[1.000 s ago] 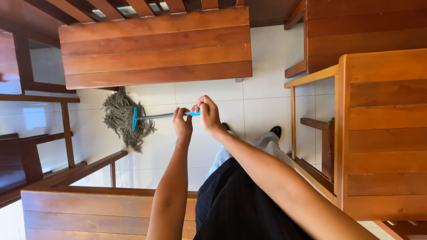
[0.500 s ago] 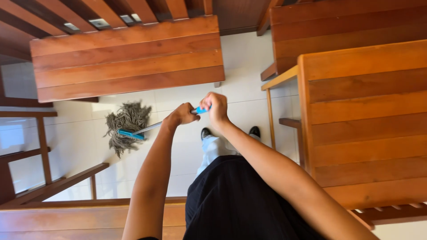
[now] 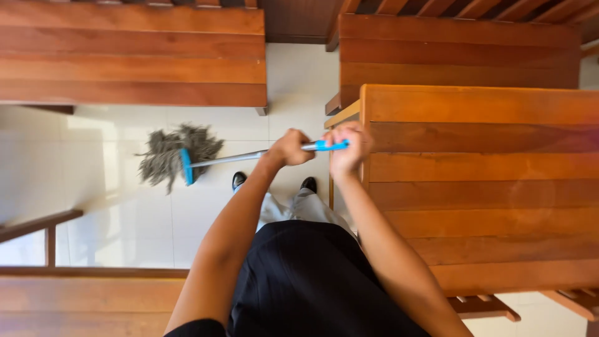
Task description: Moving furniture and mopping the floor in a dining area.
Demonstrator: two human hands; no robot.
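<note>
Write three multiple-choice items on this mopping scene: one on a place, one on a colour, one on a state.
1. Where does the mop head lie?
A. on the white tiled floor
B. on a bench
C. in a bucket

2. What colour is the handle grip?
A. red
B. blue
C. yellow

3. How is the mop handle held?
A. by one hand
B. by no hand
C. by both hands

Answers: 1 A, its grey strings spread on the tiles; 2 B, blue shows between the hands; 3 C, the left hand and the right hand both wrap it.
</note>
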